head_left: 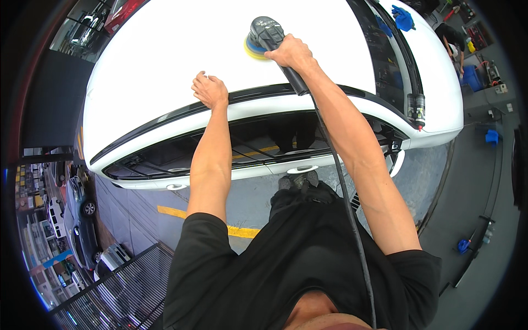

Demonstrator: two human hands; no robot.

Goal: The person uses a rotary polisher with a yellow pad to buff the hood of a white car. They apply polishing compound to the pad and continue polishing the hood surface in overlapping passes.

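Two bare hands work over the white car roof, which fills the upper half of the view. The right hand, at about 12 o'clock, has its fingers wrapped tight round the neck of a dark electric polisher; a full grip of that kind probably keeps the spinning head from wandering. The machine's yellow pad lies flat against the paint, just at 9 o'clock of the hand, so the whole face bears on the roof rather than an edge. Its black cable trails down along the right forearm toward 6 o'clock, held off the panel.

The left hand sits at 8 o'clock of the polisher, well apart from it, holding nothing; its fingers are curled under loosely and the knuckles rest on the roof near the black trim strip, seemingly as a brace for the long reach.

A blue cloth lies on the car at 1 o'clock, and another person bends beyond it.
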